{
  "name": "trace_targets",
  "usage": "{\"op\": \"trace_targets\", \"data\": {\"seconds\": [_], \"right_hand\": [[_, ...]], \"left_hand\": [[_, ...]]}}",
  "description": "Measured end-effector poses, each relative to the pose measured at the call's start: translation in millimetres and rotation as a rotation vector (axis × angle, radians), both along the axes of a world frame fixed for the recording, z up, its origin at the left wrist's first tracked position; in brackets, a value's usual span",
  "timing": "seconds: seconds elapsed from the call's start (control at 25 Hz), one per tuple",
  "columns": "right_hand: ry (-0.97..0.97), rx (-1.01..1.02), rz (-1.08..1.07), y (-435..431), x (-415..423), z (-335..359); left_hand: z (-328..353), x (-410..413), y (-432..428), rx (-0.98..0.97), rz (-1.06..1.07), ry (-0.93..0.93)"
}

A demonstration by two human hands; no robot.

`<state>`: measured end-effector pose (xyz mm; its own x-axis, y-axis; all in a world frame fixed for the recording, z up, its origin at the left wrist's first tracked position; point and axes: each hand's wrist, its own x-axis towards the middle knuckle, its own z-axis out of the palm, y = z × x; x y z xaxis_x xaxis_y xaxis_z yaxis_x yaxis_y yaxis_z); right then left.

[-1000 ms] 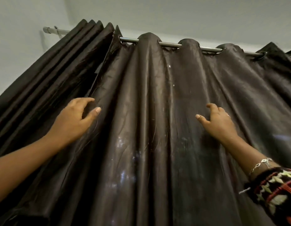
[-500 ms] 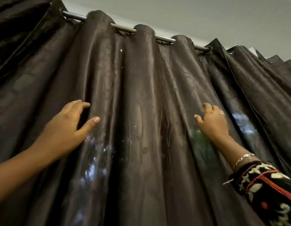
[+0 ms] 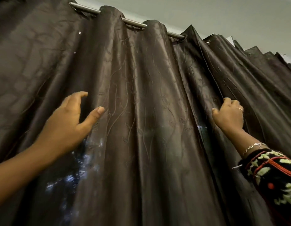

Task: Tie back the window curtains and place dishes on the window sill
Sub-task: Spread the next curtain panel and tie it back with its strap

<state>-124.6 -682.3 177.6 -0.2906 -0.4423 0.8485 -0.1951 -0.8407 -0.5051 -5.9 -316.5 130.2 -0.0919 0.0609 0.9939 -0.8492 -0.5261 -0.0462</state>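
Note:
A dark brown, shiny curtain (image 3: 141, 98) hangs in deep folds from a metal rod (image 3: 133, 23) and fills most of the view. My left hand (image 3: 68, 121) lies on a fold at the left with its fingers spread and the thumb pressed to the cloth. At the right, my right hand (image 3: 228, 116) curls its fingers round the edge of the curtain panel where it meets a second, bunched curtain (image 3: 255, 75). No dishes or window sill are visible.
A pale ceiling (image 3: 206, 12) shows above the rod. Light from the window glints through the cloth low on the left (image 3: 79, 160) and beside the right hand. A patterned sleeve (image 3: 272, 181) covers my right forearm.
The view has swung right, so the rod's left end left the frame. My right hand moved right to the panel's edge and curled round it. My left hand stayed spread on the cloth.

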Motion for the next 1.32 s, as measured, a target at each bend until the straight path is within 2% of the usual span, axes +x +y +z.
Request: {"op": "trace_targets", "data": {"seconds": [0.16, 0.24, 0.48, 0.68, 0.84, 0.96, 1.12, 1.32], "right_hand": [[0.095, 0.123, 0.138, -39.0, -9.0, 6.7], [0.108, 0.105, 0.157, -42.4, -9.0, 10.7], [0.102, -0.22, 0.101, 17.8, 24.1, 16.7], [0.187, -0.459, 0.296, 118.7, 54.8, 25.7], [0.197, -0.548, 0.463, 182.7, 70.8, 29.7], [0.157, -0.513, 0.464, 185.0, 73.0, 24.3], [0.064, -0.302, 0.478, 141.6, 61.6, 12.1], [0.088, -0.247, 0.463, 98.9, 47.5, 1.6]], "left_hand": [[1.6, -12.3, -34.2, 0.02, -0.022, 0.061], [5.6, -12.0, -41.9, -0.029, 0.028, 0.065], [10.5, -4.9, -35.6, -0.082, 0.15, 0.136], [4.2, -3.3, -17.3, -0.076, 0.178, 0.145], [-0.2, -6.2, -4.2, -0.067, 0.157, 0.148], [-6.9, -11.2, -1.0, -0.069, 0.146, 0.133], [-14.7, -20.6, -7.9, -0.098, 0.161, 0.16], [-14.0, -27.2, -21.5, -0.169, 0.482, 0.236]]}}
